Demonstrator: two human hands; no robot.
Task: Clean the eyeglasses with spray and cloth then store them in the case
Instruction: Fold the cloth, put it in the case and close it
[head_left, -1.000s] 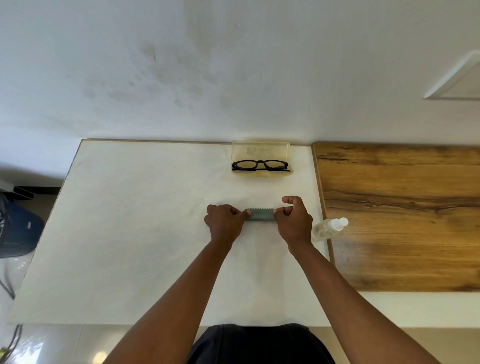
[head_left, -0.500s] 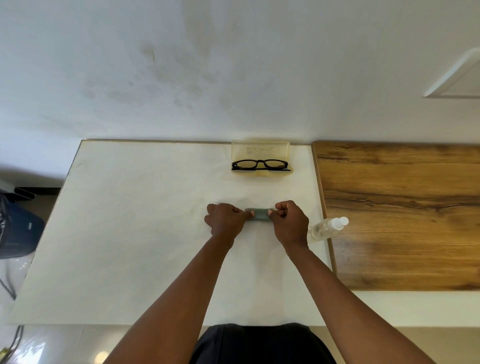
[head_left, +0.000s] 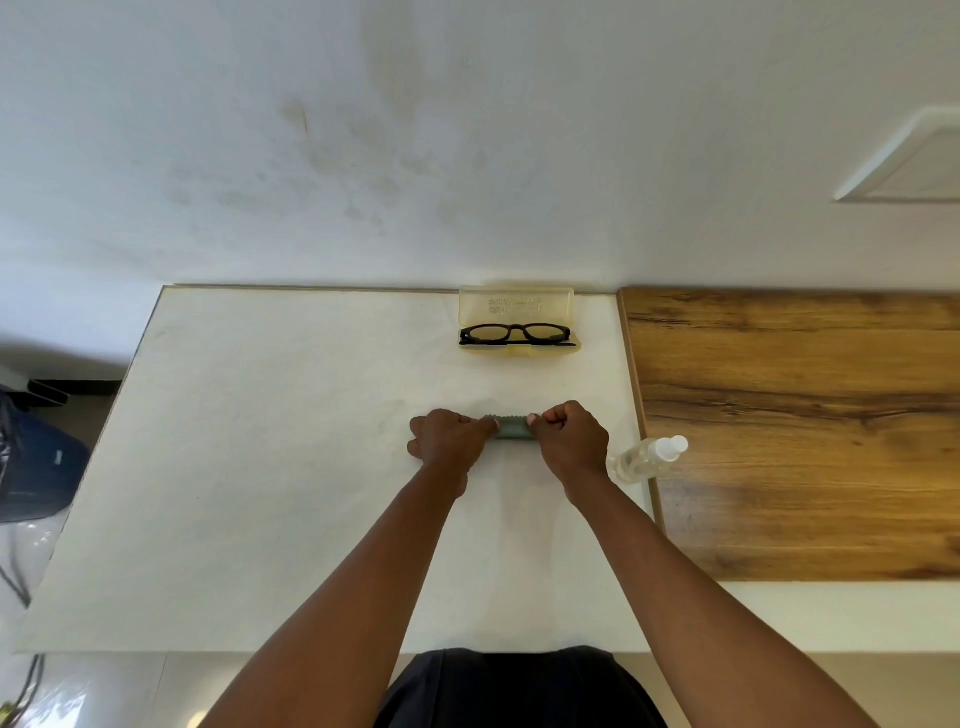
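Observation:
Black-framed eyeglasses (head_left: 517, 334) lie in the lower half of an open translucent yellow case (head_left: 517, 309) at the back of the white table. A small grey-green cloth (head_left: 512, 428) with a zigzag top edge lies on the table in front of me, folded into a short strip. My left hand (head_left: 448, 441) pinches its left end and my right hand (head_left: 569, 446) pinches its right end, both fists curled. A clear spray bottle (head_left: 649, 457) with a white cap lies on its side just right of my right hand.
The white table (head_left: 270, 467) meets a wooden tabletop (head_left: 805, 431) along a seam on the right. A white wall rises right behind the case. A dark blue bag (head_left: 39, 467) sits on the floor to the left.
My right hand has slid left along the cloth toward my left hand, so the visible strip is shorter. The glasses, case and bottle stay put.

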